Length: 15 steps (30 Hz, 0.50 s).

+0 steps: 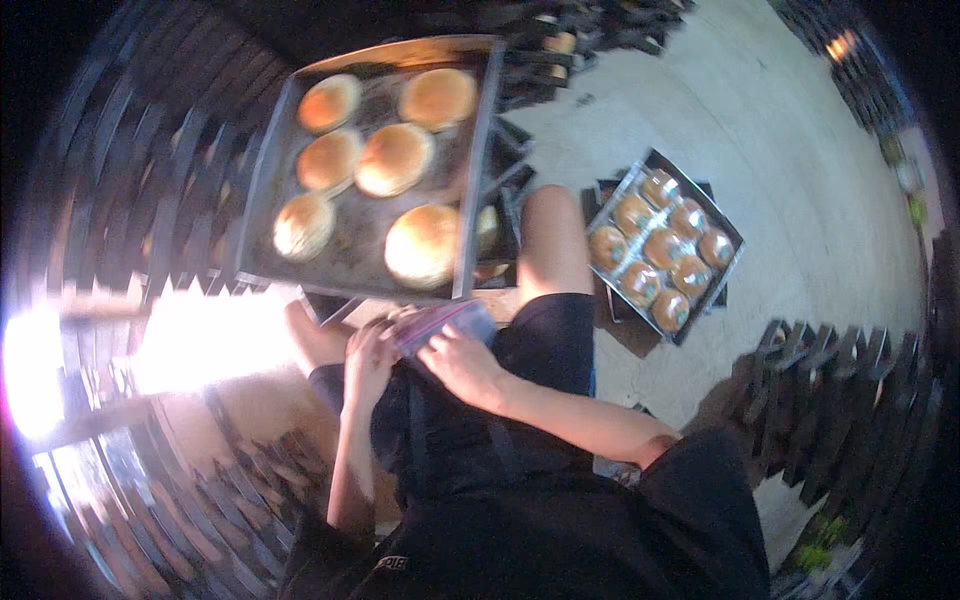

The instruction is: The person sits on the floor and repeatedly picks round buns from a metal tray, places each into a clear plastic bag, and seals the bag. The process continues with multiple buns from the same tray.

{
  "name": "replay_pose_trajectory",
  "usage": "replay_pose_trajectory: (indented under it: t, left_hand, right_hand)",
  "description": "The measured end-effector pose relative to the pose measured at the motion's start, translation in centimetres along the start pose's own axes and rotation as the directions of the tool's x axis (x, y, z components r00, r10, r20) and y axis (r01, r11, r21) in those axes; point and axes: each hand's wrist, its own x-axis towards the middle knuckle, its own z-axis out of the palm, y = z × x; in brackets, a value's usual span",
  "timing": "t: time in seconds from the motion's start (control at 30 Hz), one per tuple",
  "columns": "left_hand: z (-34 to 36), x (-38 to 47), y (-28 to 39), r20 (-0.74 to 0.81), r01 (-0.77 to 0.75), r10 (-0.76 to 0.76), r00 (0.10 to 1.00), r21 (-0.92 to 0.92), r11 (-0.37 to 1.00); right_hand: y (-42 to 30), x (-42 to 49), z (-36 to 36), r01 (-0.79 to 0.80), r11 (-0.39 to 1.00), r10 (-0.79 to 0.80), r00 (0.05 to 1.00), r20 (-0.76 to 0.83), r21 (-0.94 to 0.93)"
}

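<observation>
A stack of thin plastic bags, translucent with a purplish edge, lies across my lap between my hands. My left hand grips its left end with bent fingers. From the other side, my right hand pinches the bags near their middle. Just beyond them is a metal baking tray with a worn dark bottom. Several round golden buns rest in it, apart or barely touching. Motion blur hides the fingertips and the exact fold of the plastic.
To the right, a second tray holds several buns wrapped in clear film. It stands above the pale concrete floor. Stacked dark trays line the right, with more stacks at left. Strong light glares at left.
</observation>
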Motion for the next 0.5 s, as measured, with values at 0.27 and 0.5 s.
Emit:
replay_pose_trajectory:
  t: [0.27,0.5]
  left_hand:
    - [6.3,0.7,-4.5,0.105,0.025,0.020,0.994,-0.411,0.911]
    - [5.1,0.6,-5.5,0.380,0.518,-0.358,0.853,-0.532,0.670]
  right_hand:
    - [1.2,0.4,5.1,0.061,0.949,0.023,0.965,0.261,-0.310]
    - [1.7,3.5,-4.3,-0.077,0.982,-0.040,0.810,0.585,0.173]
